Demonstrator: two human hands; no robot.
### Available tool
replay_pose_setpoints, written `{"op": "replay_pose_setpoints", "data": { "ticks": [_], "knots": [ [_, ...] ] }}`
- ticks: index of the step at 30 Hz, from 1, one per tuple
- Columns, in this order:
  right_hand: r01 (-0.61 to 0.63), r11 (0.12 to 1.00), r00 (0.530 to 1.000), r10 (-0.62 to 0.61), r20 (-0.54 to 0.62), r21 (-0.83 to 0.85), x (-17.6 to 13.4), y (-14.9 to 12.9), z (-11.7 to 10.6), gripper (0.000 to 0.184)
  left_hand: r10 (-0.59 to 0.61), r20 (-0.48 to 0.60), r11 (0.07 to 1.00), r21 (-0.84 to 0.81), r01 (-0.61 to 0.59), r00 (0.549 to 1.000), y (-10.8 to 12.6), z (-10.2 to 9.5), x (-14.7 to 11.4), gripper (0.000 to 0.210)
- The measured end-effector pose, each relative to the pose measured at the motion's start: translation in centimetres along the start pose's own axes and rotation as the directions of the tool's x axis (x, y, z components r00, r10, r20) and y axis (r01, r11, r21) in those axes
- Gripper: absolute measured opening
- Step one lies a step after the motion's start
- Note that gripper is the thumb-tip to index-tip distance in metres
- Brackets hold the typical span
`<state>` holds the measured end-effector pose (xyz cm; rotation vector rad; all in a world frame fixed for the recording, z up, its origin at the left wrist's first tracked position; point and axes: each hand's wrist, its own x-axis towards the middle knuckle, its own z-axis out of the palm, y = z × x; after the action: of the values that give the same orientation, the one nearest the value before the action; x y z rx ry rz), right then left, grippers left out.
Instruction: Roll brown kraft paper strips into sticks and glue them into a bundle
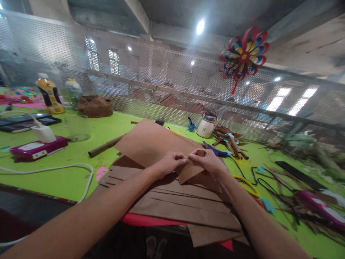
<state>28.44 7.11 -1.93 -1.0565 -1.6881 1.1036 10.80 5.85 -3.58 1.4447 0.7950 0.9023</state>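
Brown paper (pixel 148 140), spread toward eleven o'clock over the bench (pixel 99 129), looks light, bendable and tearable, best held by its edge, where left hand (pixel 171 163) and right hand (pixel 206 162) both pinch it.

From where I steer, I see a lime-green bench (pixel 54 180) stretching from left to right, a perforated metal screen (pixel 172 82) standing along its far side. Through it I make out two bright windows (pixel 113 59) far left. Overhead, a glaring lamp (pixel 200 27) lights the grey ceiling (pixel 172 18).
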Motion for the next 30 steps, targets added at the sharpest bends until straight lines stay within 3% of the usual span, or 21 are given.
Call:
{"op": "replay_pose_setpoints", "data": {
  "ticks": [12,22,30],
  "knots": [
    [-0.019,0.998,0.997,0.015,0.075,0.053,-0.23,-0.2,-0.04,0.026,0.015,-0.025,0.999,0.029,-0.014,1.0,-0.17,0.03,-0.16,0.028],
    [-0.001,0.997,0.999,-0.003,0.045,0.073,-0.12,-0.05,0.42,0.028,0.12,-0.031,0.975,0.192,-0.112,0.992,-0.35,-0.04,0.09,0.028],
    [0.005,1.0,1.0,-0.004,-0.004,0.024,-0.13,0.21,0.58,0.031,0.004,-0.036,1.0,0.01,-0.004,0.999,0.3,0.3,-0.36,0.025]
  ]
}}
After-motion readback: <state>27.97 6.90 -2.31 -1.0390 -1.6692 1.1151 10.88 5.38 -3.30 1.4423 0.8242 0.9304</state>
